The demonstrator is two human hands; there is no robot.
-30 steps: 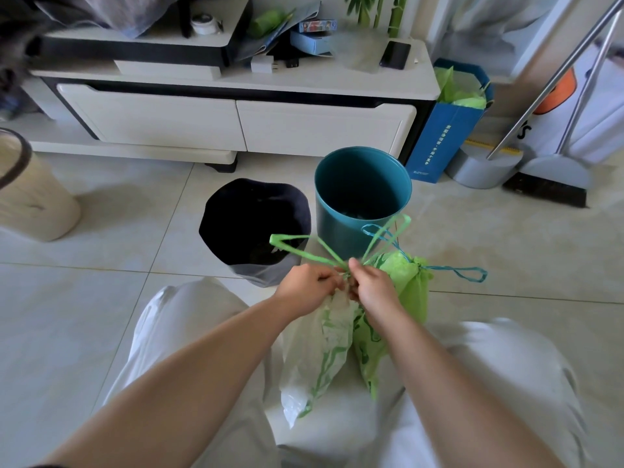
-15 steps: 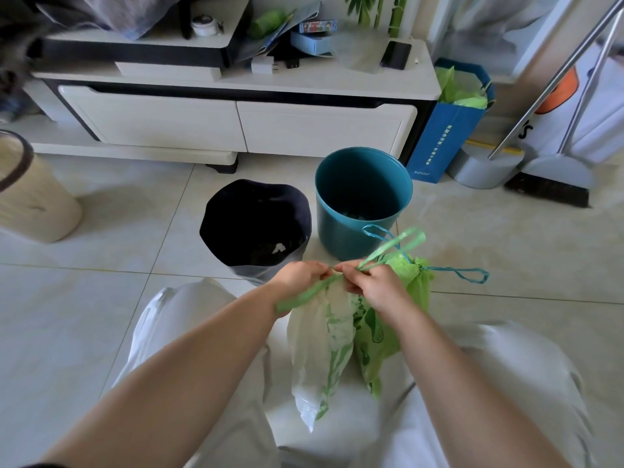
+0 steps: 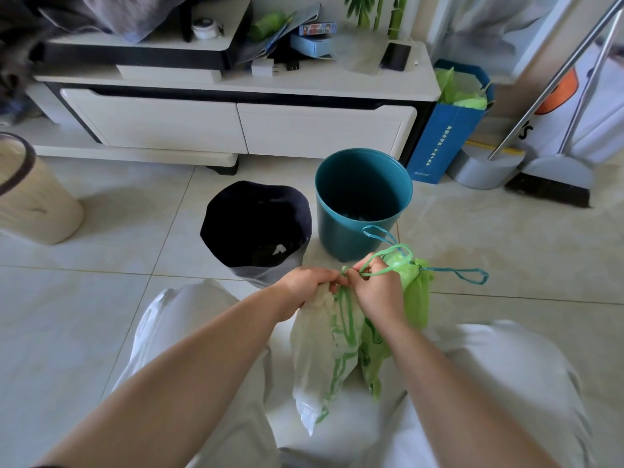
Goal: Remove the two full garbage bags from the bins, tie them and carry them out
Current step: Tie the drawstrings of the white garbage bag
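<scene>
A white garbage bag with green print (image 3: 320, 352) hangs between my knees. My left hand (image 3: 305, 282) grips its gathered neck. My right hand (image 3: 378, 288) pinches its green drawstring (image 3: 388, 261), which forms a small loop above my fingers. Behind my right hand sits a green garbage bag (image 3: 417, 292), cinched, with a blue drawstring (image 3: 469, 275) trailing right. Just beyond stand the dark bin (image 3: 216, 228), still lined with a black bag, and the teal bin (image 3: 337, 217) with no bag in it.
A white TV cabinet (image 3: 236, 126) with clutter runs along the back. A blue paper bag (image 3: 442, 140), a dustpan (image 3: 483, 170) and a broom (image 3: 550, 187) stand at the right. A beige basket (image 3: 33, 204) sits at the left. Tiled floor surrounds me.
The long green drawstring loops have been drawn in to a small loop at the white bag's neck. My hands have come closer together; the bags hang in much the same place.
</scene>
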